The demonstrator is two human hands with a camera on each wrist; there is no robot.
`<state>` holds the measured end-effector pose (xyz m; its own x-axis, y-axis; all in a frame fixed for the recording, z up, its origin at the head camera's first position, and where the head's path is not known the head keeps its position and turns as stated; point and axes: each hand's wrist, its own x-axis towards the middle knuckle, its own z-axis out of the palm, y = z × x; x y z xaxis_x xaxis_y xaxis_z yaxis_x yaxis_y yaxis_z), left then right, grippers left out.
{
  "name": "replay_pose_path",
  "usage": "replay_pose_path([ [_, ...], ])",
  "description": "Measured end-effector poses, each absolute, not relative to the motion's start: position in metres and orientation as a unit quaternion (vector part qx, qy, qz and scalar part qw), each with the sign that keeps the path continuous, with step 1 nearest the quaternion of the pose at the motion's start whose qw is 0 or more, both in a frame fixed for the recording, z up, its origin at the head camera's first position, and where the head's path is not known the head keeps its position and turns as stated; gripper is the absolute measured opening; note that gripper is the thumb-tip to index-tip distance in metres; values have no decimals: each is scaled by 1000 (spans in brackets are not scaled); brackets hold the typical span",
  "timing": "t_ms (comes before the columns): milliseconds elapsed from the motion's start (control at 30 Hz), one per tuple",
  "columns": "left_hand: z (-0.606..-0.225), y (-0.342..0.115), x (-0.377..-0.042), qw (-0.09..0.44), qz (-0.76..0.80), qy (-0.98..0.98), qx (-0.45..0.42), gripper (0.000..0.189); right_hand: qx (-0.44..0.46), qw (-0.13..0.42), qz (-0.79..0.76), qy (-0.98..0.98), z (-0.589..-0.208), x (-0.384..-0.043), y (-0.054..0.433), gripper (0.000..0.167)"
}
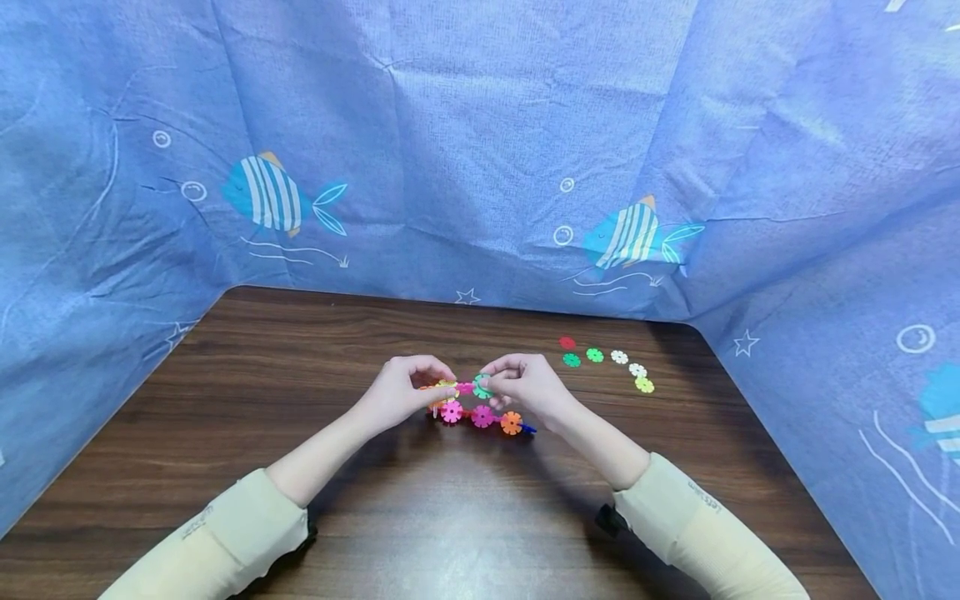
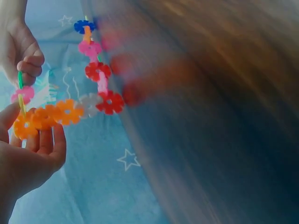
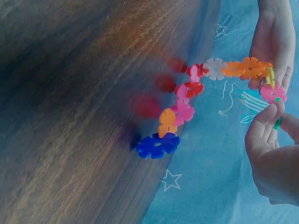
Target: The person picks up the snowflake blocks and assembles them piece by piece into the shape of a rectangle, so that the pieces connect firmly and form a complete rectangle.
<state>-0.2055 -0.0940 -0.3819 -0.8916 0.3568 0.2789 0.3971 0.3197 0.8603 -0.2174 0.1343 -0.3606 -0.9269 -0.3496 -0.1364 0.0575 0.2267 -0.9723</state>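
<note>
A chain of interlocked plastic flower discs hangs between both hands in a U shape. The left hand (image 1: 401, 390) pinches it near a yellow disc (image 1: 447, 388), with its fingers behind the orange discs (image 2: 67, 112). Thumb and fingers of the right hand (image 1: 538, 390) pinch a green disc (image 1: 482, 384), which meets a pink disc (image 3: 273, 94) next to the yellow one. Beyond the orange discs the chain turns through a clear whitish disc (image 3: 215, 68), then red discs (image 2: 110, 102) and pink ones. An orange disc (image 1: 512, 422) and a blue disc (image 3: 158, 145) form its free end.
Loose discs lie on the brown wooden table (image 1: 315, 333) at the back right: a red one (image 1: 567, 342), green ones (image 1: 595, 355), white ones (image 1: 618, 357) and a yellow one (image 1: 645, 385). A blue fish-print curtain (image 1: 465, 167) hangs behind the table and along its sides.
</note>
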Motion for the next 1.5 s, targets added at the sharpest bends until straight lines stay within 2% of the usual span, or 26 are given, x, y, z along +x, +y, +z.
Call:
replay_pose_path([
  [233,-381,-88,-206,22,-532,-813,-236,11,-85,171,-617,764,-360,-218,134,21],
  [433,-377,-85,-205,2,-548,-808,-215,10,-72,181,-621,759,-355,-215,135,21],
  [700,-369,-81,-201,13,-537,-817,-211,10,-40,187,-644,741,-355,-211,136,23],
  [1133,-377,-74,-197,5,-554,-811,-188,9,11,188,-668,720,-357,-205,132,22],
  [1300,-381,-73,-201,1,-547,-814,-197,7,-8,193,-664,722,-360,-206,137,25],
  [1500,-380,-73,-203,1,-559,-804,-205,9,-74,184,-643,740,-362,-212,148,31],
])
